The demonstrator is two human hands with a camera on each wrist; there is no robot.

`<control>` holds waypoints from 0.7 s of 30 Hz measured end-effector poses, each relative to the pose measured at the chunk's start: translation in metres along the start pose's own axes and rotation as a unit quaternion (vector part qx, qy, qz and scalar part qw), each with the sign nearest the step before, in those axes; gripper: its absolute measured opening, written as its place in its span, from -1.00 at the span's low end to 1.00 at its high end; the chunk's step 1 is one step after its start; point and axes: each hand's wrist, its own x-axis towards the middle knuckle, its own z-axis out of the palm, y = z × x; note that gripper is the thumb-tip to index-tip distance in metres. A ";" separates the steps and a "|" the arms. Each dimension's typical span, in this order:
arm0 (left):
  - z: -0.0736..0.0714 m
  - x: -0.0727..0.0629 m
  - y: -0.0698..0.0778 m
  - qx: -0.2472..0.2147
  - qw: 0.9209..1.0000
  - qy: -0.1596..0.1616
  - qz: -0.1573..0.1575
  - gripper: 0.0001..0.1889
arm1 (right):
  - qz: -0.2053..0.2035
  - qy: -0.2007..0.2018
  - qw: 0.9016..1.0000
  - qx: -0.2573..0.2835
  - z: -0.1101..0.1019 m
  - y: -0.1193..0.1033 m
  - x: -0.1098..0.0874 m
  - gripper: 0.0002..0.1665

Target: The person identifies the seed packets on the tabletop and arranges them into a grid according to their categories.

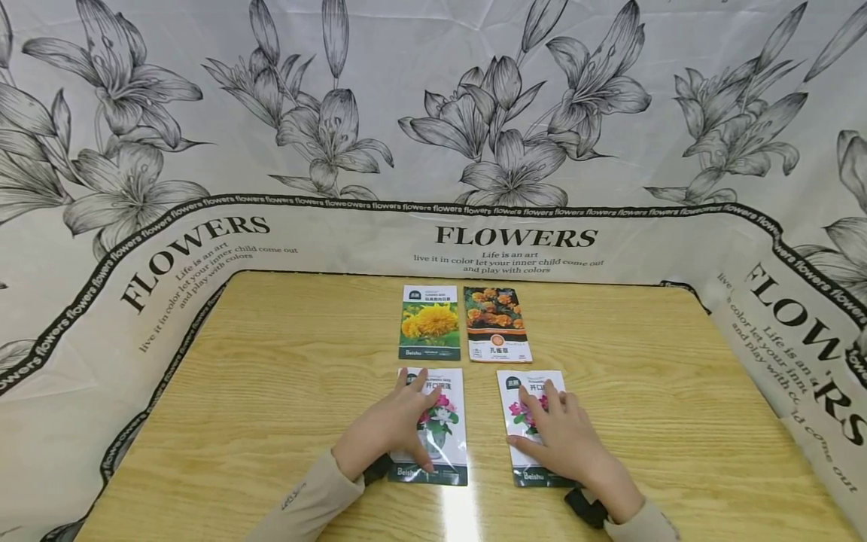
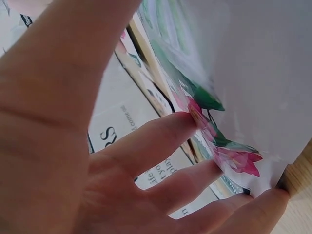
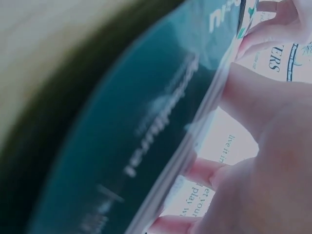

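Observation:
Two matching seed packets with pink and white water lilies lie side by side near the front of the table. My left hand (image 1: pixel 386 425) rests on the left lily packet (image 1: pixel 448 436), fingers spread over its upper part and thumb near its green bottom strip. In the left wrist view, fingertips (image 2: pixel 183 121) touch the printed flowers. Over the right lily packet (image 1: pixel 520 421) lies my right hand (image 1: pixel 572 444), fingers extended across the picture and thumb toward the left edge. The right wrist view shows that packet's green strip (image 3: pixel 141 126) up close.
Behind the lily packets lie a yellow-flower seed packet (image 1: pixel 430 322) and an orange-marigold seed packet (image 1: pixel 497 324), side by side. The wooden table (image 1: pixel 284 361) is enclosed at the back and sides by a white floral cloth (image 1: pixel 366 241) with printed lettering.

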 end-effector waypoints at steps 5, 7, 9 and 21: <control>-0.001 0.001 0.001 0.006 1.000 -0.001 -0.003 0.21 | -0.007 0.003 1.000 -0.007 0.003 -0.006 0.002 -0.01; 0.000 0.001 0.001 0.006 1.000 -0.002 -0.004 0.21 | -0.012 0.007 1.000 -0.010 0.003 -0.009 0.002 -0.02; 0.000 0.001 0.001 0.006 1.000 -0.002 -0.005 0.21 | -0.016 0.008 1.000 -0.013 0.005 -0.011 0.004 0.00; 0.001 0.001 0.001 0.005 1.000 -0.004 -0.014 0.21 | -0.013 -0.011 1.000 -0.005 0.004 -0.023 0.008 -0.02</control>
